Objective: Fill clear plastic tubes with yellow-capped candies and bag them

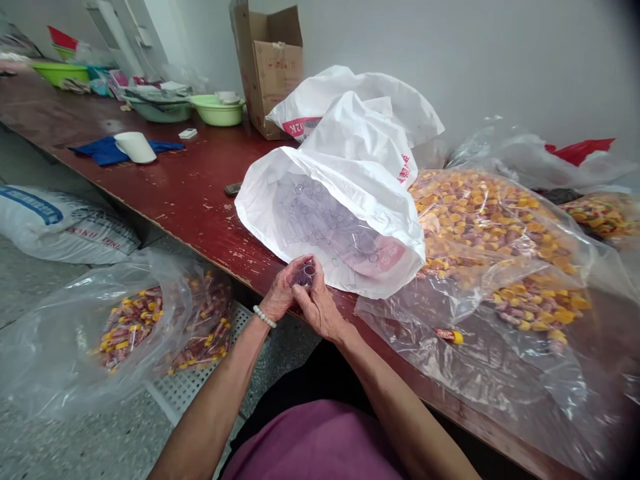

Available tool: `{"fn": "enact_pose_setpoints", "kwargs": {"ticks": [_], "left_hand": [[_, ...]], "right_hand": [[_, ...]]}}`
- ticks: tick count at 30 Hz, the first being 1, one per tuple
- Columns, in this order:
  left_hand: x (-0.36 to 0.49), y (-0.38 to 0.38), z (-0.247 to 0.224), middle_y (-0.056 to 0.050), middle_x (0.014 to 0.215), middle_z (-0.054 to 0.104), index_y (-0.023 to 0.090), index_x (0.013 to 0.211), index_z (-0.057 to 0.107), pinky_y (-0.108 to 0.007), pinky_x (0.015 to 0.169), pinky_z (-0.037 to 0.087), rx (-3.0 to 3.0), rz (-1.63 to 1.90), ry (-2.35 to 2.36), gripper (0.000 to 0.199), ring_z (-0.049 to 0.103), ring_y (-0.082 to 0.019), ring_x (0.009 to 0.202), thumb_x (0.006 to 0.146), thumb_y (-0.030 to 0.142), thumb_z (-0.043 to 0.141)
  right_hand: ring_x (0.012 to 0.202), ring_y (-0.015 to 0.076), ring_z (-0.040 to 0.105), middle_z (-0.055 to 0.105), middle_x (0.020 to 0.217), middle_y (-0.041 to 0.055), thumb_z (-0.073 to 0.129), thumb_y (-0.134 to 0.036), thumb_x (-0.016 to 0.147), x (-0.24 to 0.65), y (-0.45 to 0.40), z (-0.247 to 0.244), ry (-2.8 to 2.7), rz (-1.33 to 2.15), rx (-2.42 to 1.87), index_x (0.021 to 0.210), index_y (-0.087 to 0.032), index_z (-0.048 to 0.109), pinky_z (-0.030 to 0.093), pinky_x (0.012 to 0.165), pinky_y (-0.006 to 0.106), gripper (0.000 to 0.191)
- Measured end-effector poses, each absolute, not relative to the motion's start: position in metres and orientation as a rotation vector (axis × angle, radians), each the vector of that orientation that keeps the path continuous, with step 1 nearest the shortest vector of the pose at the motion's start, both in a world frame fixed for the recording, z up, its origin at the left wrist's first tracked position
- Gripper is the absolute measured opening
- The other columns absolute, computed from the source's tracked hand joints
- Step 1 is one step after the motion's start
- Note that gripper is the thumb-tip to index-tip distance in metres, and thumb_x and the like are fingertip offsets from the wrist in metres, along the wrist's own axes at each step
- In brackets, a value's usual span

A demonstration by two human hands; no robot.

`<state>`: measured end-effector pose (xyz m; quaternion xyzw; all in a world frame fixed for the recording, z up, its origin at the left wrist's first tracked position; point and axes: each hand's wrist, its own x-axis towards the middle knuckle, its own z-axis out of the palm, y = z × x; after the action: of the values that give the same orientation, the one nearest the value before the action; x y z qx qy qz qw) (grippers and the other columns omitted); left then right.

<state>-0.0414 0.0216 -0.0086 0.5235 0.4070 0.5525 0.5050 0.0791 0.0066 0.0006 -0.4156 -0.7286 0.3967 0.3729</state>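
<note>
My left hand [281,293] and my right hand [320,308] meet at the front edge of the dark red table [185,193], both closed around a small clear plastic tube [309,272]. A bead bracelet circles my left wrist. Just beyond my hands lies an open white plastic bag [345,220] holding several more clear tubes. To its right a big clear bag [490,227] is full of small yellow and red pieces. One filled tube with a yellow cap [449,335] lies on clear plastic to the right of my hands.
A clear bag of finished red and yellow tubes [130,327] sits on the floor at left, beside a white sack [60,227]. Farther along the table are a cardboard box [270,63], green bowls [219,110], a blue cloth [103,150] and a white cup [135,147].
</note>
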Motion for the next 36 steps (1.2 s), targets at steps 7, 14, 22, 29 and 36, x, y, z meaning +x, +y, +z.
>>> {"fn": "enact_pose_setpoints", "kwargs": {"ticks": [7,14,22,29,36], "left_hand": [[-0.029,0.02,-0.009,-0.008,0.103,0.066,0.016,0.105,0.056,-0.033,0.084,0.051,1.136,1.557,1.11,0.051,0.064,-0.019,0.09,0.058,0.019,0.074],[-0.026,0.02,-0.007,-0.003,0.084,0.064,0.015,0.111,0.057,-0.025,0.071,0.051,1.331,1.44,1.192,0.052,0.063,-0.014,0.077,0.06,0.013,0.069],[-0.025,0.012,0.002,-0.01,0.104,0.064,0.014,0.108,0.055,-0.028,0.081,0.052,1.504,1.331,1.147,0.045,0.063,-0.019,0.096,0.066,0.014,0.068],[-0.014,0.011,0.001,-0.01,0.108,0.065,0.016,0.111,0.052,-0.028,0.081,0.052,1.654,1.309,1.049,0.047,0.063,-0.019,0.096,0.068,0.022,0.071],[-0.005,0.012,-0.002,-0.007,0.096,0.066,0.016,0.103,0.053,-0.026,0.073,0.053,1.692,1.44,1.168,0.043,0.065,-0.016,0.082,0.064,0.021,0.072]], "right_hand": [[0.121,0.0228,0.043,0.048,0.13,0.0115,0.042,-0.037,0.092,0.108,0.009,0.018,-2.154,0.492,-1.105,0.132,-0.018,0.04,0.037,0.102,0.04,0.044],[0.087,0.0234,0.054,0.055,0.102,0.0111,0.05,-0.023,0.085,0.145,0.024,0.018,-2.162,-0.098,-1.849,0.106,-0.018,0.057,0.045,0.074,0.035,0.023],[0.097,0.0242,0.053,0.057,0.102,0.0142,0.044,-0.008,0.079,0.145,0.018,0.02,-1.975,0.013,-1.552,0.11,-0.012,0.054,0.044,0.087,0.039,0.033],[0.089,0.018,0.06,0.066,0.099,0.0075,0.052,-0.021,0.082,0.135,0.003,0.037,-1.844,0.576,-1.238,0.112,-0.017,0.054,0.049,0.08,0.033,0.03],[0.086,0.0144,0.063,0.065,0.104,0.0063,0.051,-0.023,0.085,0.135,-0.005,0.033,-1.665,0.879,-1.085,0.11,-0.019,0.056,0.052,0.074,0.027,0.026]]}}
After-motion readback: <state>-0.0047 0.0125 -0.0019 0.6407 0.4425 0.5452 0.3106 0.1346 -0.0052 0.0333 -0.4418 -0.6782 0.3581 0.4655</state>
